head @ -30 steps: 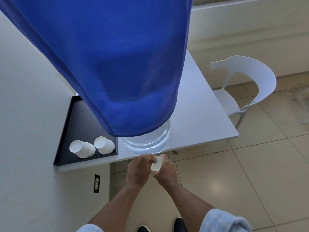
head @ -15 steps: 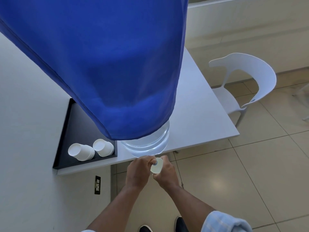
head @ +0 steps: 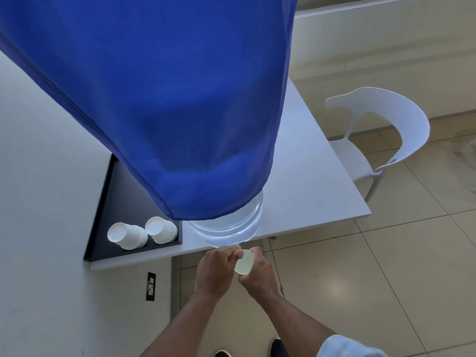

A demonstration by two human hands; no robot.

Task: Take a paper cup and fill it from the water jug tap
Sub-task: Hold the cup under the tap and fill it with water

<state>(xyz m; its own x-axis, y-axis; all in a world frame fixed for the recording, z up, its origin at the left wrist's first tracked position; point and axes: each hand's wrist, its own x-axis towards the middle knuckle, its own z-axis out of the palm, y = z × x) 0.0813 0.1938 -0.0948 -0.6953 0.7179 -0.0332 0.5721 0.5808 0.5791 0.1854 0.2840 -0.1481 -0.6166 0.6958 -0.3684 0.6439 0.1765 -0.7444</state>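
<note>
While your shoes (head: pixel 278 347) show at the bottom edge on the tiled floor (head: pixel 386 292), both of your forearms reach forward to the near edge of the white table (head: pixel 309 181). Your right hand (head: pixel 257 273) is wrapped around a paper cup (head: pixel 243 262), holding it just below the base of the water jug (head: pixel 226 228), its open mouth tipped toward you. Your left hand (head: pixel 215 269) sits touching the cup's left side, its fingers curled and bunched at the jug's tap (head: pixel 240 256), of which only a small bluish bit shows between your hands; you cannot tell whether water is running.

The clear jug stands at the table's front edge, and a blue cloth cover (head: pixel 167 99) drapes over everything but its bottom band. Just left of it, a black tray (head: pixel 108 228) lies on the table and holds two stacks of paper cups (head: pixel 143 234) lying on their sides, next to each other. A wall socket (head: pixel 151 282) sits on the wall under the table. Beyond the table's right side stands a white chair (head: pixel 386 140).
</note>
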